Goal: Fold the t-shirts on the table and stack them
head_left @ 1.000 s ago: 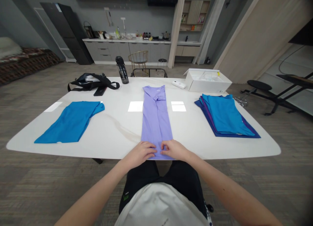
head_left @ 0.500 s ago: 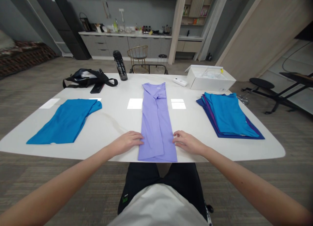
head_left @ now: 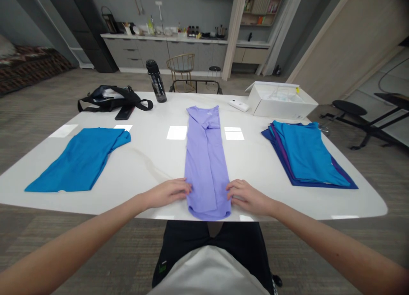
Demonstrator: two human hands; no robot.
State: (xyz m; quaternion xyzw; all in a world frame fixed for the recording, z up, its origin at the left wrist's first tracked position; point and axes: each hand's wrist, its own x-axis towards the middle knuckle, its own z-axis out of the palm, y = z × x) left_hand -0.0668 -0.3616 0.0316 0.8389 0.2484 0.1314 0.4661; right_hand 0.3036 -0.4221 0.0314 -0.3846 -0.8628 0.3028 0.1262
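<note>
A lilac shirt (head_left: 204, 163), folded into a long narrow strip, lies in front of me with its collar at the far end. My left hand (head_left: 171, 192) pinches its left edge near the hem. On the right edge, at about the same height, my right hand (head_left: 246, 195) has its fingers closed on the fabric. Between the two hands the hem bows and lifts slightly at the table's front edge. My fingertips are partly hidden by the cloth and the hands themselves.
A folded blue shirt (head_left: 79, 161) lies to the left. A stack of folded blue, purple and navy shirts (head_left: 309, 154) sits at right. Farther back are a black bag (head_left: 111, 98), a phone (head_left: 124, 113), a bottle (head_left: 156, 82), a white device (head_left: 239, 105) and a white box (head_left: 281, 101).
My hands moved apart from the middle of the shirt's near end to its two side edges and closed there. The hem went from flat to curved. The view has tilted down slightly.
</note>
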